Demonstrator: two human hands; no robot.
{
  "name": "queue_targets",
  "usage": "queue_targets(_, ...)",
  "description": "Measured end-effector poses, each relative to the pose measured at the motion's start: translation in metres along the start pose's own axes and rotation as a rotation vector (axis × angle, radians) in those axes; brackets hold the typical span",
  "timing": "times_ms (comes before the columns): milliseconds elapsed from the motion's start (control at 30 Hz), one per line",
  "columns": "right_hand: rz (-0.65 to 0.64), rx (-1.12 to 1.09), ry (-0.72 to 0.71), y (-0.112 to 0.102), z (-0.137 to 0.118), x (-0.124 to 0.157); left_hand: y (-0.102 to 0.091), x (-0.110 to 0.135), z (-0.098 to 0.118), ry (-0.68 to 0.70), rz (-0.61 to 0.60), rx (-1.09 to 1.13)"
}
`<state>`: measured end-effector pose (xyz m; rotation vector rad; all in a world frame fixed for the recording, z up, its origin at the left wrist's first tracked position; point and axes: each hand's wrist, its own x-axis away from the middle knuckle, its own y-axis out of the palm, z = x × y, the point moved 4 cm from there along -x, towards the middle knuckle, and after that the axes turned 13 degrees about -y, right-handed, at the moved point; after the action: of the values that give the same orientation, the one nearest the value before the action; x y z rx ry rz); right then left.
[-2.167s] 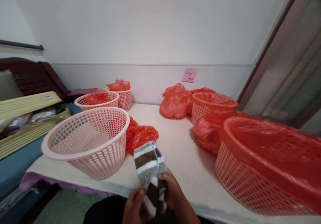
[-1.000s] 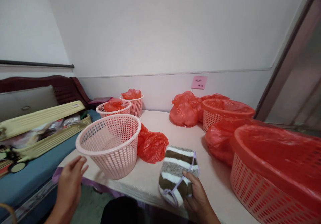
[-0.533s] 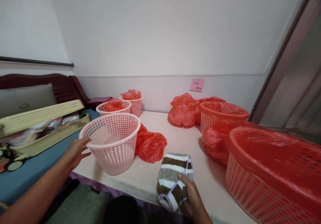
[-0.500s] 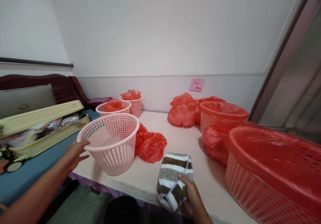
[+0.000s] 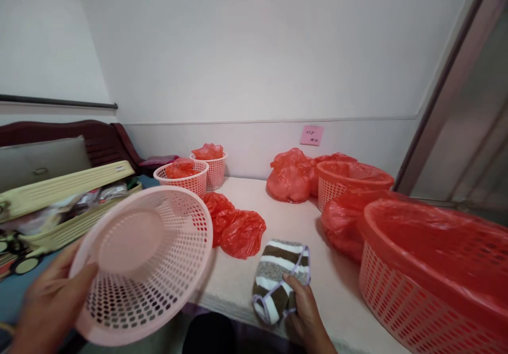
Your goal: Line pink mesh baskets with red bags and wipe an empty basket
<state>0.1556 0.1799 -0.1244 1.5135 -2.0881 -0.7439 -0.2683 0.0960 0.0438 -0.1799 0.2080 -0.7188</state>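
My left hand point(image 5: 55, 296) grips the rim of a pink perforated plastic basket point(image 5: 130, 240), thumb inside. The basket is tilted so that its bare inside faces me, over the table's front left edge. In my right hand point(image 5: 304, 306) is a folded striped cloth point(image 5: 280, 277), brown, white and grey with purple edging, pinched between thumb and fingers above the table's front edge. A crumpled red plastic bag point(image 5: 242, 232) lies on the table between basket and cloth.
Two pink baskets point(image 5: 216, 171) with red bags stand at the back left. On the right are red-lined baskets point(image 5: 420, 274) and a full red bag point(image 5: 289, 177). An open cream suitcase point(image 5: 67, 184) lies on the bed at left. A pink note point(image 5: 311, 135) is on the wall.
My left hand has taken hold of the pink basket, lifted it off the table and tipped its opening toward me. The right hand with the cloth has barely moved.
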Motion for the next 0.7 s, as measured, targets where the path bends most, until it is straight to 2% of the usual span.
queue_targets(67, 0.013, 0.013, -0.051, 0.007, -0.007, 0.002, 0.015, 0.020, 0.013, 0.203, -0.137, -0.117)
queue_targets(100, 0.012, 0.026, -0.080, 0.012, -0.013, 0.003, 0.021, 0.030, 0.020, 0.342, -0.153, -0.114)
queue_targets(167, -0.026, 0.081, -0.169, 0.028, -0.028, 0.006, 0.037, 0.046, 0.029, 0.480, -0.223, -0.108)
queue_targets(267, -0.091, 0.268, -0.348, 0.060, -0.055, 0.017, 0.062, 0.065, 0.034, 0.517, -0.322, -0.059)
queue_targets(367, -0.198, 0.566, -0.551, 0.096, -0.079, 0.037, 0.086, 0.085, 0.036, 0.574, -0.467, -0.064)
queue_targets(500, -0.451, 1.067, -1.138, 0.139, -0.105, 0.070, 0.110, 0.112, 0.041, 0.593, -0.635, -0.059)
queue_targets(567, -0.541, 1.253, -1.329, 0.147, -0.108, 0.077, 0.117, 0.122, 0.044, 0.608, -0.697, -0.060)
queue_targets(633, -0.576, 1.347, -1.352, 0.143, -0.107, 0.073, 0.121, 0.128, 0.046, 0.666, -0.723, -0.088)
queue_targets(700, -0.535, 1.366, -1.315, 0.131, -0.104, 0.062, 0.119, 0.129, 0.044, 0.726, -0.697, -0.110)
